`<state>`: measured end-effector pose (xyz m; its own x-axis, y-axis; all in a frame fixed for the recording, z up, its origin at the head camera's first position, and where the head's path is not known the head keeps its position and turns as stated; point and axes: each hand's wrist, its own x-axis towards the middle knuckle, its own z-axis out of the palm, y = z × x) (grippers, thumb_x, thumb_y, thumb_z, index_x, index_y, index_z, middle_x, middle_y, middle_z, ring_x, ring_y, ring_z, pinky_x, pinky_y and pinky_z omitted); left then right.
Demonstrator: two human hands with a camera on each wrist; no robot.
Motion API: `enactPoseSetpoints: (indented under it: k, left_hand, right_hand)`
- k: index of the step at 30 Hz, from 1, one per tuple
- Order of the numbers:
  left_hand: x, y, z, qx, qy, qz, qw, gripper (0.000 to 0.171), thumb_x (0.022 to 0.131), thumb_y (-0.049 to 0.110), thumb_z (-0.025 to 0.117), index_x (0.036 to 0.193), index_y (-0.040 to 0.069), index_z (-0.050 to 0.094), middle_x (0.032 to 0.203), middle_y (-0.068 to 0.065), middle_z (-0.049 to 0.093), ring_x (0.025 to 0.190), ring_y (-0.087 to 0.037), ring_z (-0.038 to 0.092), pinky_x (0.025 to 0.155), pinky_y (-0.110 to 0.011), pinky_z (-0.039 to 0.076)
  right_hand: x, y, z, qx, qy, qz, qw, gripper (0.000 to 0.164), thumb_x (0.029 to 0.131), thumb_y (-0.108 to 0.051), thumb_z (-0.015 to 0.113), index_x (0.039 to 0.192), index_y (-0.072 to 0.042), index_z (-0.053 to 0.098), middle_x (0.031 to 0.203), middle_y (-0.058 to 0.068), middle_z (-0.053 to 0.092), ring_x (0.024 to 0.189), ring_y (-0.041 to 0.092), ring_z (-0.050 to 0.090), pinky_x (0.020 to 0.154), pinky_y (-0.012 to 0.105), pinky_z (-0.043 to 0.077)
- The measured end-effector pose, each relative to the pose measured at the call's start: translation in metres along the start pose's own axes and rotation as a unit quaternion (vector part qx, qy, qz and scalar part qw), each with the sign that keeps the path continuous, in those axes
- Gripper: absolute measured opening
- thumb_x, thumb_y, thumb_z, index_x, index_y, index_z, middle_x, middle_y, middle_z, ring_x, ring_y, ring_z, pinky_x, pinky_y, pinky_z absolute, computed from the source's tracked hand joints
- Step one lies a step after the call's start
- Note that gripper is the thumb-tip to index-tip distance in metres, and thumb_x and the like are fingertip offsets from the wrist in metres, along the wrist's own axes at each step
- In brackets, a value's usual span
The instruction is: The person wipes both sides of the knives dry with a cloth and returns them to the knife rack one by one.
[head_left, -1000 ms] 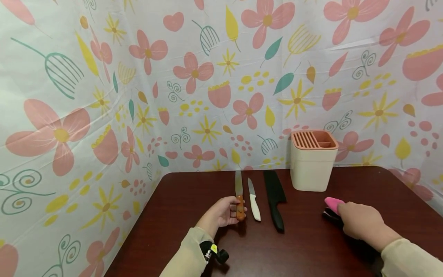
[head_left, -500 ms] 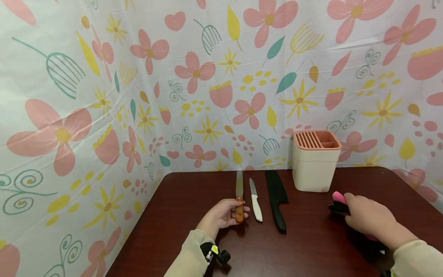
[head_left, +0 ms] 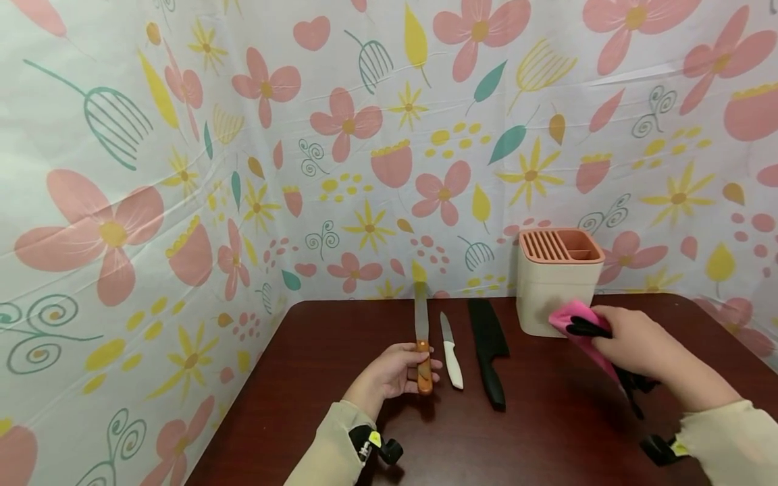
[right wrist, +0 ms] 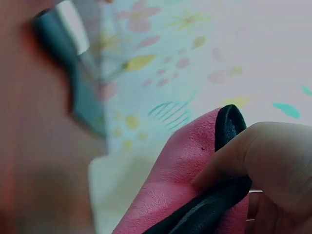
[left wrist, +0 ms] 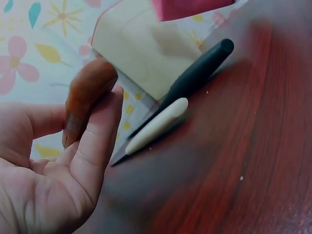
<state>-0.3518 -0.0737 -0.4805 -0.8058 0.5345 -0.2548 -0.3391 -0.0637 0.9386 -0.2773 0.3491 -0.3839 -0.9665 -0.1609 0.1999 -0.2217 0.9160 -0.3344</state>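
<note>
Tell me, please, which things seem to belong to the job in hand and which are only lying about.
Likely in the job:
brown knife, held in the left hand
pink item, held in the right hand

Apparently just there, in no hand:
white knife
black knife
holder, standing upright

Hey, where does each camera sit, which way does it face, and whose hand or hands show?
Head: worn on the person's head, facing forward and down over the dark table to the flowered backdrop; left hand, right hand and both sleeves show.
Left wrist: worn on that wrist, facing the held brown-handled knife; only the left hand shows.
Right wrist: worn on that wrist, facing the held pink-and-black item; only the right hand shows.
Shared: both wrist views include the white-handled knife, black knife and cream holder.
</note>
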Motion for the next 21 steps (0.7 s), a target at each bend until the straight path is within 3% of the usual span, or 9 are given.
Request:
enactPoseSetpoints:
  k: [5, 9, 15, 21]
  left_hand:
    - [-0.003, 0.006, 0.010, 0.010, -0.013, 0.015, 0.9998, 0.048, 0.105, 0.020, 0.057, 0.146, -0.003, 0.045, 0.102, -0.006, 0.076, 0.086, -0.020, 0.077, 0.068, -0.036, 0.063]
    - [-0.007, 0.013, 0.020, 0.015, -0.018, 0.030, 0.9993, 0.044, 0.104, 0.018, 0.058, 0.142, -0.002, 0.049, 0.098, -0.005, 0.073, 0.083, -0.019, 0.076, 0.065, -0.036, 0.063]
    - [-0.017, 0.022, 0.034, 0.015, -0.016, 0.046, 0.9987, 0.030, 0.103, 0.017, 0.061, 0.131, 0.004, 0.059, 0.094, -0.003, 0.070, 0.081, -0.019, 0.075, 0.062, -0.036, 0.062]
    - [-0.023, 0.024, 0.049, 0.024, -0.026, 0.067, 0.9971, 0.027, 0.102, 0.016, 0.061, 0.127, 0.006, 0.060, 0.093, -0.004, 0.071, 0.077, -0.018, 0.075, 0.060, -0.037, 0.062]
  right_hand:
    - [0.011, -0.025, -0.014, 0.029, 0.049, -0.036, 0.998, 0.050, 0.088, -0.012, 0.069, 0.134, 0.003, 0.058, 0.086, 0.007, 0.070, 0.071, 0.016, 0.058, 0.063, 0.032, 0.046]
    - [0.020, -0.046, -0.018, 0.074, 0.084, -0.052, 0.992, 0.042, 0.090, -0.010, 0.068, 0.129, -0.002, 0.059, 0.082, 0.007, 0.069, 0.069, 0.017, 0.059, 0.061, 0.031, 0.046]
    - [0.041, -0.073, -0.010, 0.115, 0.142, -0.078, 0.980, 0.051, 0.090, -0.009, 0.069, 0.137, -0.002, 0.050, 0.103, 0.019, 0.071, 0.082, 0.025, 0.063, 0.068, 0.035, 0.050]
    - [0.061, -0.093, 0.006, 0.155, 0.212, -0.083, 0.961, 0.045, 0.091, -0.010, 0.068, 0.135, -0.004, 0.057, 0.102, 0.020, 0.072, 0.080, 0.028, 0.062, 0.066, 0.033, 0.046]
